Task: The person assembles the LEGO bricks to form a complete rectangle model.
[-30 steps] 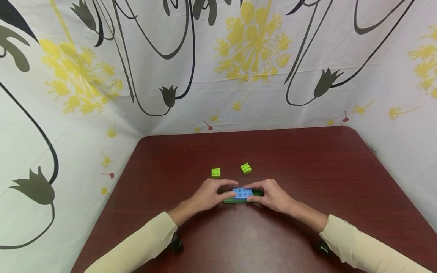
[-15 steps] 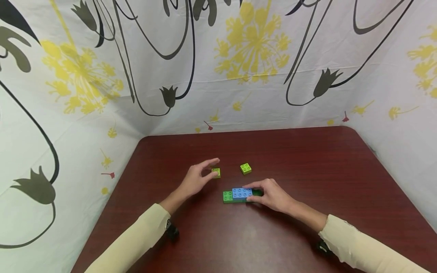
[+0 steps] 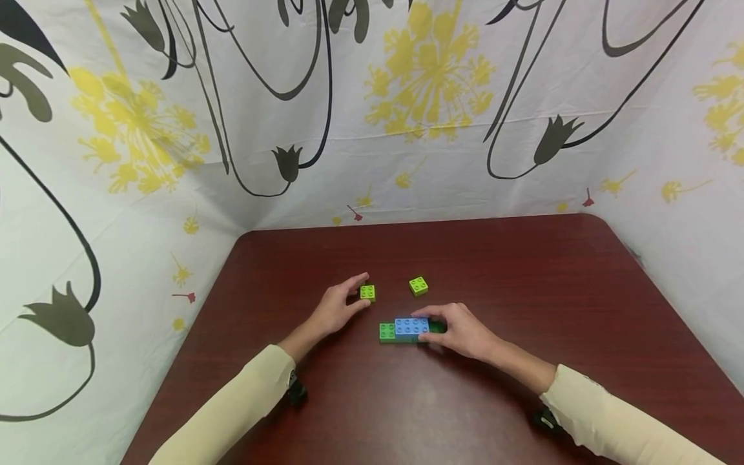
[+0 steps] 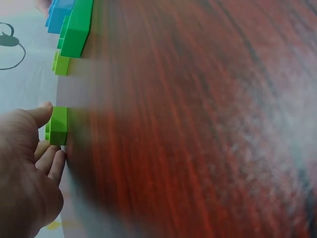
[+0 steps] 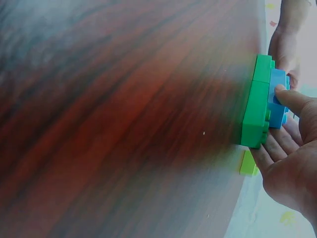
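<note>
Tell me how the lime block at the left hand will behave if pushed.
The lime block looks stiff, judging by its crisp edges. Flat-sided, it probably won't roll; squat, it would likely slide on the glossy table before tipping.

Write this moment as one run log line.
Left hand: around lime square plastic brick; right hand: grips blue rectangular plastic brick atop green plastic bricks

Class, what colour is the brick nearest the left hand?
Lime green; the head view shows that brick best.
</note>
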`<control>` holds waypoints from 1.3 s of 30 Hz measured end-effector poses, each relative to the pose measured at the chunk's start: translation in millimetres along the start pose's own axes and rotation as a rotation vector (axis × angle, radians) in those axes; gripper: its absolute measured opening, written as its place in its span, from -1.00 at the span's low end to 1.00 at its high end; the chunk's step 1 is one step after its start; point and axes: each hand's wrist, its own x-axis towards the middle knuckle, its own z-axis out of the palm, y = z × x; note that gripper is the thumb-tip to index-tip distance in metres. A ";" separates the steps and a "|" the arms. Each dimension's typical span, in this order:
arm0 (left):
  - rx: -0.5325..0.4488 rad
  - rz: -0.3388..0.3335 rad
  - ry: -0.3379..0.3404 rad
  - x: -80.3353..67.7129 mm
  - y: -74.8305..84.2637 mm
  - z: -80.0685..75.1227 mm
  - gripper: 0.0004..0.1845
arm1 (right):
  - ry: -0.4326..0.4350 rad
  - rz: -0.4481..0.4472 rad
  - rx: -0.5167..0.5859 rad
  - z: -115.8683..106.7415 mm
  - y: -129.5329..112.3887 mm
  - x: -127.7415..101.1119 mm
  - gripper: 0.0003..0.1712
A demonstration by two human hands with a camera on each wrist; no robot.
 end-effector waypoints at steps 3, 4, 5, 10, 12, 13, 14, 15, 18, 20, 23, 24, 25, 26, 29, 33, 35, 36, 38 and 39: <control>-0.005 -0.004 0.016 0.9 -0.9 1.7 -0.33 | -0.019 -0.013 0.012 -0.8 -1.9 0.9 -0.37; -0.006 -0.004 0.020 1.2 -1.2 2.1 -0.34 | -0.022 -0.020 0.020 -0.9 -2.6 1.5 -0.34; -0.006 -0.003 0.025 1.4 -1.5 2.5 -0.35 | -0.023 -0.025 0.029 -0.8 -3.5 2.3 -0.32; 0.004 -0.004 0.039 1.5 -2.3 3.5 -0.37 | -0.012 -0.035 0.037 2.1 -9.0 6.7 -0.32; 0.011 -0.007 0.045 1.5 -2.4 3.9 -0.38 | -0.009 -0.031 0.013 4.3 -11.7 7.8 -0.35; 0.014 -0.008 0.046 1.6 -2.4 4.1 -0.39 | -0.008 -0.026 -0.002 5.5 -12.8 8.1 -0.37; 0.016 -0.008 0.049 1.6 -2.4 4.3 -0.39 | -0.006 -0.020 -0.016 6.7 -13.6 8.4 -0.40; 0.017 -0.011 0.051 1.6 -2.4 4.5 -0.40 | -0.003 -0.016 -0.026 7.9 -14.2 8.6 -0.42; 0.019 -0.013 0.058 1.9 -2.8 5.4 -0.41 | 0.006 -0.011 -0.046 10.1 -15.3 8.7 -0.48; 0.021 -0.016 0.062 1.5 -3.2 5.9 -0.42 | 0.006 -0.002 -0.048 10.5 -15.4 9.1 -0.50; 0.022 -0.015 0.067 1.2 -3.8 6.4 -0.44 | 0.003 -0.005 -0.047 10.0 -15.7 10.0 -0.53; 0.025 -0.014 0.069 1.0 -3.9 6.5 -0.45 | 0.002 -0.007 -0.047 9.7 -15.7 10.4 -0.54; 0.023 -0.012 0.072 0.8 -3.7 6.5 -0.46 | 0.001 -0.008 -0.047 9.3 -15.8 10.6 -0.54; 0.023 -0.008 0.075 0.8 -3.7 6.4 -0.46 | 0.001 -0.009 -0.046 9.0 -15.9 10.8 -0.55; 0.021 -0.004 0.082 0.9 -3.4 5.9 -0.48 | -0.004 -0.004 -0.038 8.3 -15.7 11.0 -0.56; 0.013 -0.015 0.082 1.0 -2.7 4.2 -0.50 | -0.010 0.001 -0.039 8.2 -14.5 11.2 -0.58; 0.010 -0.019 0.079 0.6 -2.6 3.3 -0.51 | -0.014 0.005 -0.040 8.3 -13.9 11.5 -0.58; 0.006 -0.019 0.078 0.4 -2.4 2.8 -0.52 | -0.015 0.006 -0.041 8.4 -13.4 11.6 -0.58; -0.001 -0.017 0.075 -0.4 -2.2 2.0 -0.54 | -0.019 0.009 -0.043 8.5 -12.5 11.7 -0.59; -0.003 -0.015 0.073 -0.8 -2.1 1.8 -0.56 | -0.020 0.016 -0.043 8.6 -12.2 11.8 -0.58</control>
